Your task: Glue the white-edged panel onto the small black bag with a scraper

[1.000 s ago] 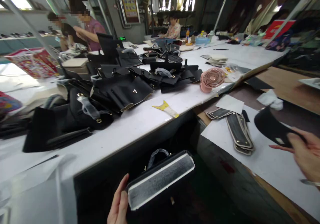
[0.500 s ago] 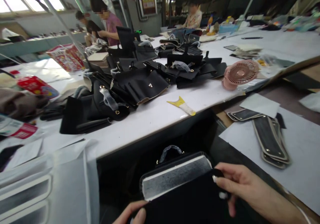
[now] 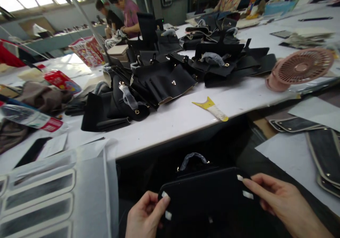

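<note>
A black handbag (image 3: 204, 202) lies low in front of me, its flap towards me with small white tabs near both corners. Behind the flap's top edge rises the bag's handle (image 3: 193, 156), wrapped in clear plastic with gold fittings. My left hand (image 3: 147, 213) pinches the flap's left corner, thumb on top beside a white tab. At the opposite corner, my right hand (image 3: 276, 195) grips the edge with its thumb at another tab. The fingers under the flap are partly hidden.
Black bag pieces (image 3: 170, 78) crowd the white table (image 3: 148, 139). A yellow-and-white tool (image 3: 211, 108) and pink fan (image 3: 300, 68) stand near its edge. Pale-edged straps (image 3: 325, 153) lie right, more panels (image 3: 39, 192) left. A bottle (image 3: 34, 117) lies left; several people sit behind.
The flap now covers the grey, white-edged strip seen on the bag earlier. My left hand has come up onto the left corner. The view has turned left.
</note>
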`<state>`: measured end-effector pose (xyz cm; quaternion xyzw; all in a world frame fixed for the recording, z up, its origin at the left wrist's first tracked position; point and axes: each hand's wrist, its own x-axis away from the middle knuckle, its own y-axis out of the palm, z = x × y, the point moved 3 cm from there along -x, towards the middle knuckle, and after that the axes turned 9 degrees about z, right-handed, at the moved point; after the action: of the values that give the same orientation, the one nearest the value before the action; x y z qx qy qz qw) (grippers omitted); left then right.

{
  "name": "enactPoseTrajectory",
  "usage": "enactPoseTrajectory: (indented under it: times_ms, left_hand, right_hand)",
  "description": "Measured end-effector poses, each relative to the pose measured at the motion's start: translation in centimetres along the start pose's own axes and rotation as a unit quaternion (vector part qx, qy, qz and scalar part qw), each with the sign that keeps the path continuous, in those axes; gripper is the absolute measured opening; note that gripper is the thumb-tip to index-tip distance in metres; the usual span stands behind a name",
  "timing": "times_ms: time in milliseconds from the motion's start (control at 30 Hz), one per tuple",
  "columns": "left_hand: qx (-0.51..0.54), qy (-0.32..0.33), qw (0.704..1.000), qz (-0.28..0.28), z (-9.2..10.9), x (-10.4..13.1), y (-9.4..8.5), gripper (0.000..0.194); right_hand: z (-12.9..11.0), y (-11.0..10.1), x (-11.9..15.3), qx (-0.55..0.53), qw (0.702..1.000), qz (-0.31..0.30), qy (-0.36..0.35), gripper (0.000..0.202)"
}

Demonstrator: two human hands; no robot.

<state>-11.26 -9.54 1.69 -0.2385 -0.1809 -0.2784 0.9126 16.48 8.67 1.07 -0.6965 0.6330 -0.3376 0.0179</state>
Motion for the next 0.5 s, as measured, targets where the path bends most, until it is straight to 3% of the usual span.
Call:
enactPoseTrajectory:
  times_ms: [300,500]
  left_hand:
    - [-0.018,0.019,1.000,0.015,-1.1,-0.6,-0.4,0.050]
    - [0.001,-0.002,1.000,0.004,-1.8,-1.1,-0.3,0.050]
  right_hand:
    - [2.4,0.2,-0.7,-0.019,0.996,0.010,0.092,0.056]
    - [5.3,0.0,-1.8,-0.062,0.997,-0.004,0.055,0.042]
